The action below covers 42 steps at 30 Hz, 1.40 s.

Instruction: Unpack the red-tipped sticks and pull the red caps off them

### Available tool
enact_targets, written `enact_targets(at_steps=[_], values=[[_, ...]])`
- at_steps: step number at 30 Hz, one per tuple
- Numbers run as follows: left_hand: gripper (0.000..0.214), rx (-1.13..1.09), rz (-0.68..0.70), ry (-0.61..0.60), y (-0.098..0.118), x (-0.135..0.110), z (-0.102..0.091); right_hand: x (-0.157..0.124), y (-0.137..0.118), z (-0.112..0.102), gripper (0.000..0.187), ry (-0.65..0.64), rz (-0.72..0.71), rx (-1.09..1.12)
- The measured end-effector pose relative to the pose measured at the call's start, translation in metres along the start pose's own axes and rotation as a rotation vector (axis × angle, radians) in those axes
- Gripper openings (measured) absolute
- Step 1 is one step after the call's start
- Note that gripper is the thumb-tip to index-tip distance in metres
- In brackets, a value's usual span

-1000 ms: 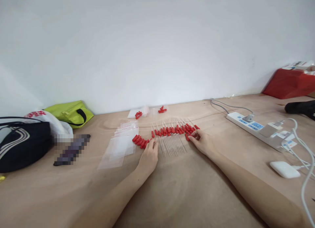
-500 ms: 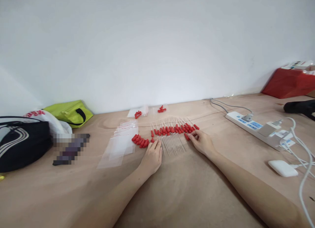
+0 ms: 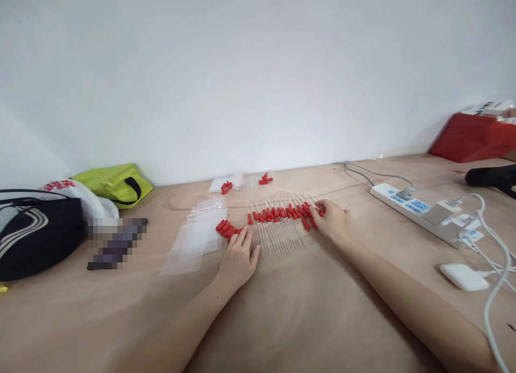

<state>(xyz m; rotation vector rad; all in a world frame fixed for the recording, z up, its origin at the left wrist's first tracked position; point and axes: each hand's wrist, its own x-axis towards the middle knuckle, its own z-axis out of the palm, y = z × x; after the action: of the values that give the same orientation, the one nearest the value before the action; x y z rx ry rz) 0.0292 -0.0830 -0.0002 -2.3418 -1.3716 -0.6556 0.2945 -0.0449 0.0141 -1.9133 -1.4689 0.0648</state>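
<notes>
A row of red handles [image 3: 278,214] lies across the middle of the table, with thin pale rods [image 3: 282,238] fanning out on its near and far sides. My right hand [image 3: 332,221] is at the row's right end, thumb and fingertips closed around a red handle there. Just left of its thumb, two red handles [image 3: 309,223] lie below the row. My left hand [image 3: 238,259] lies low with fingers stretched out and thumb apart. Its fingertips touch the right edge of a small heap of red pieces [image 3: 226,229], partly hiding them.
Overlapping clear zip bags [image 3: 197,236] lie left of the heap. Near the wall are more bags with red pieces [image 3: 265,179]. A power strip [image 3: 419,209] with cables and a white charger [image 3: 463,277] sits right. Black [image 3: 40,238] and lime bags [image 3: 116,182] stand left.
My right hand has moved slightly right and away from me, to the row's end; two red handles now show beside its thumb. My left hand has shifted left, over the small heap's edge.
</notes>
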Motion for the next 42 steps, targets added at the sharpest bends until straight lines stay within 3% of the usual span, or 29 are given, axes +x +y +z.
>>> enact_targets(at_steps=[8,17,19,23,26,36,42], values=[[0.034,0.035,0.024,0.009,-0.003,0.004,-0.011,0.015,-0.003,0.012,0.029,-0.076,0.051,-0.089],[0.029,0.047,0.049,0.056,-0.001,0.007,-0.017,0.007,-0.009,0.004,0.029,0.057,0.033,0.100],[0.031,0.045,0.042,0.089,0.000,0.008,-0.018,0.000,-0.011,-0.001,0.027,0.059,-0.066,0.179],[0.033,0.070,0.020,0.236,0.003,0.013,-0.022,-0.024,-0.013,-0.008,0.018,-0.044,-0.436,0.264],[0.030,0.074,0.094,0.289,0.005,0.016,-0.026,-0.043,-0.013,-0.008,0.013,-0.104,-0.635,0.258],[0.015,-0.005,0.318,0.222,0.015,0.011,-0.023,-0.064,-0.020,-0.006,0.013,-0.123,-0.768,0.267],[0.018,-0.004,0.340,0.237,0.018,0.010,-0.022,-0.068,-0.024,-0.002,0.014,-0.023,-0.885,0.153]])
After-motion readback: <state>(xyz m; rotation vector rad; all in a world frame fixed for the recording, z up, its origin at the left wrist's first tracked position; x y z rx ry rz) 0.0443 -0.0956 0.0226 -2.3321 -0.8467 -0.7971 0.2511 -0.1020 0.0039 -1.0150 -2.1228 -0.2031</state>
